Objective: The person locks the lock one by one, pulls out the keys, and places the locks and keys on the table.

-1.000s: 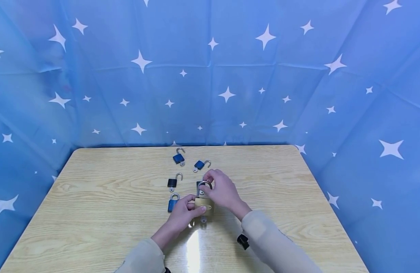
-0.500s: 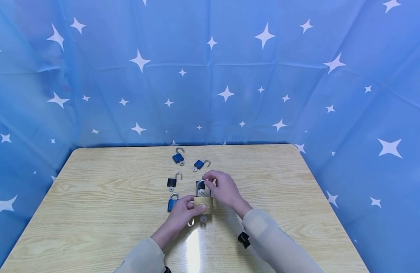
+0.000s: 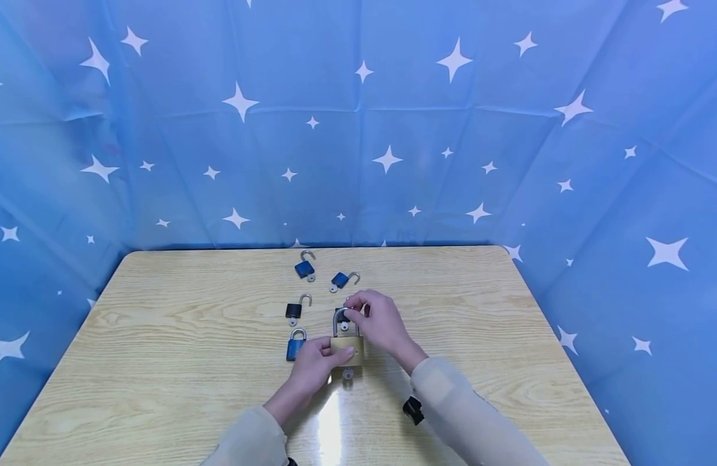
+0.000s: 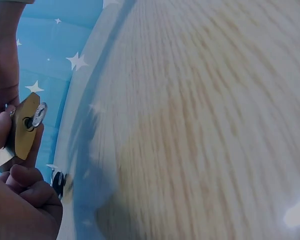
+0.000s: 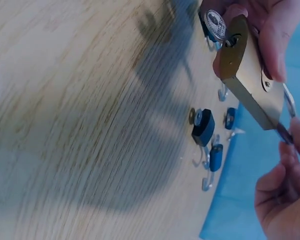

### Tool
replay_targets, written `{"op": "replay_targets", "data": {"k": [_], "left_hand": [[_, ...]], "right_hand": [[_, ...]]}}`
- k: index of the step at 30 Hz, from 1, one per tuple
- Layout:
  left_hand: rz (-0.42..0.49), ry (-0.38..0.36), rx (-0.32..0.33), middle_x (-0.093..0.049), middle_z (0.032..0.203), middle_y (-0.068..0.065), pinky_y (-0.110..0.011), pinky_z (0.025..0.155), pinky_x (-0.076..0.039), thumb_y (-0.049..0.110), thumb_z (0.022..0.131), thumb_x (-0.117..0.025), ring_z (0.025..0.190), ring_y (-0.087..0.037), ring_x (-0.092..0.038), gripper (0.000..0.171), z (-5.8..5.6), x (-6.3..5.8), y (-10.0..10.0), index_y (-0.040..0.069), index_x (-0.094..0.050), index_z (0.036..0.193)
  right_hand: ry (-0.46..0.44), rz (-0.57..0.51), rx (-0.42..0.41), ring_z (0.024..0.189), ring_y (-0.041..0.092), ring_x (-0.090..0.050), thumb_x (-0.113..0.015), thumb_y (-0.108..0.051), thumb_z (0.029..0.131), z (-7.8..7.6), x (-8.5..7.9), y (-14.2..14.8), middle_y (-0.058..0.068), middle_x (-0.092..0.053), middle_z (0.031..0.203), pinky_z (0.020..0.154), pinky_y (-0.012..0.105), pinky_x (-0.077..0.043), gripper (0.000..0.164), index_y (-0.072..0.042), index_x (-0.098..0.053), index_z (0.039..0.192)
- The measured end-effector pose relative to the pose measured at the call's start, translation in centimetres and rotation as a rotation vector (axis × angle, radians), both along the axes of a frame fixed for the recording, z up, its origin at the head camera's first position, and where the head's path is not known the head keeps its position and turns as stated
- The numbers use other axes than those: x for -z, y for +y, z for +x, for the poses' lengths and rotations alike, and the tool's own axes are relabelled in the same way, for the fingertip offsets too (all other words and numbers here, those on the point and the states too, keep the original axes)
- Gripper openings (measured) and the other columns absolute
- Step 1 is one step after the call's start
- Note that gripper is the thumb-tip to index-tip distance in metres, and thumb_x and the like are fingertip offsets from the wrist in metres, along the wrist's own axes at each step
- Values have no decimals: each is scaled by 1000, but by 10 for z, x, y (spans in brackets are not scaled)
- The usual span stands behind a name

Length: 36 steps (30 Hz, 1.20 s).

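In the head view, the brass padlock [image 3: 354,343] is held above the counter [image 3: 189,349], its body gripped by the left hand [image 3: 313,364]; the pinch of the right hand [image 3: 382,321] has been shifted to the top of the shackle [image 3: 336,323] — seemingly so it can be worked. In the left wrist view, a key [image 4: 39,115] is seen in the base. In the right wrist view, the shackle is closely pinched.

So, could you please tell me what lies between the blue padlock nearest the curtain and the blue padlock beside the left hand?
In the head view, one open black padlock lies between them on the wooden table.
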<state>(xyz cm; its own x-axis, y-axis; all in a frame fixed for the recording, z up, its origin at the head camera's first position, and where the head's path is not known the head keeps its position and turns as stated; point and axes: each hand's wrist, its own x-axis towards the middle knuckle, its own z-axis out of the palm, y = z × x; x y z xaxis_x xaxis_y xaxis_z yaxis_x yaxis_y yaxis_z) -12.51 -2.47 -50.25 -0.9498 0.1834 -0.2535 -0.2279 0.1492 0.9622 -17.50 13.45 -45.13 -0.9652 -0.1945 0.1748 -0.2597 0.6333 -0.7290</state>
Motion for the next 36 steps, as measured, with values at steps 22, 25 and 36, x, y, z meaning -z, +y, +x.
{"op": "replay_targets", "data": {"k": [22, 25, 36], "left_hand": [[-126, 99, 19, -40, 56, 4, -22, 46, -28, 38, 82, -73, 50, -11, -35, 43, 3, 0, 5, 10, -44, 67], [-100, 112, 21, -41, 57, 5, -22, 45, -28, 37, 84, -71, 51, -10, -36, 39, 2, -1, 7, 8, -48, 70], [-71, 113, 2, -65, 75, -6, -22, 49, -36, 31, 89, -67, 59, -11, -49, 29, 3, 1, 16, 3, -65, 93]], "right_hand": [[47, 195, 18, 72, 10, -51, -67, -12, 88, 6, -4, -2, -6, -56, 83, 62, 28, -45, 5, -15, -64, 85], [67, 224, 18, 71, 10, -51, -67, -13, 88, 5, -8, -2, -6, -56, 83, 61, 29, -45, 4, -15, -65, 85], [142, 197, -30, 76, 9, -55, -68, -5, 86, 6, -6, 3, -2, -64, 90, 68, 29, -49, 16, -14, -72, 98]]}}
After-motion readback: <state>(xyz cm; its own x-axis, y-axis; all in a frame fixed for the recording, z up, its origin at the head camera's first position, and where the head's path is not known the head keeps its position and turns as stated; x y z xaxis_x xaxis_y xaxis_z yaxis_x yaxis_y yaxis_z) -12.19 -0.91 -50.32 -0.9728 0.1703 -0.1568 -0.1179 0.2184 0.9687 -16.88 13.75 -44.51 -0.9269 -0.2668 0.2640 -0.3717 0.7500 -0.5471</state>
